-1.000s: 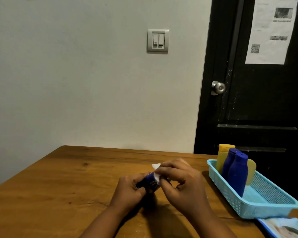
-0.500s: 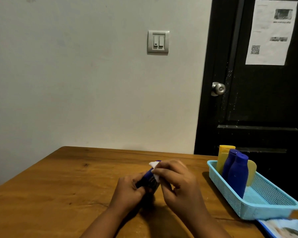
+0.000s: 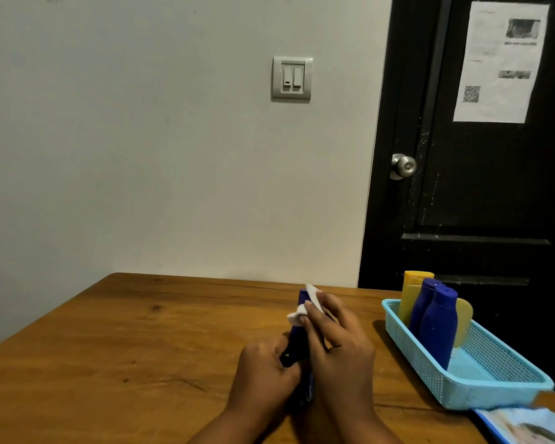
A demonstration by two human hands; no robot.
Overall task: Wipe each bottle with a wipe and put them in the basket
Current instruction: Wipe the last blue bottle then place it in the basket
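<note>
Over table [image 3: 116, 347]: left hand [image 3: 263, 366] grips blue bottle [image 3: 297, 344]; right hand [image 3: 337, 344] presses wipe [image 3: 302, 310]; label unreadable.

Dim, warm indoor light from above — the pale grey wall [image 3: 141, 139] fades darker toward its left edge. The glossy wooden table [image 3: 141, 347] shows soft sheen and shadow beneath the hands. Wide-angle bending tilts the black door [image 3: 481, 203]; its printed paper sheet [image 3: 500, 62] is blurred — unreadable.
</note>
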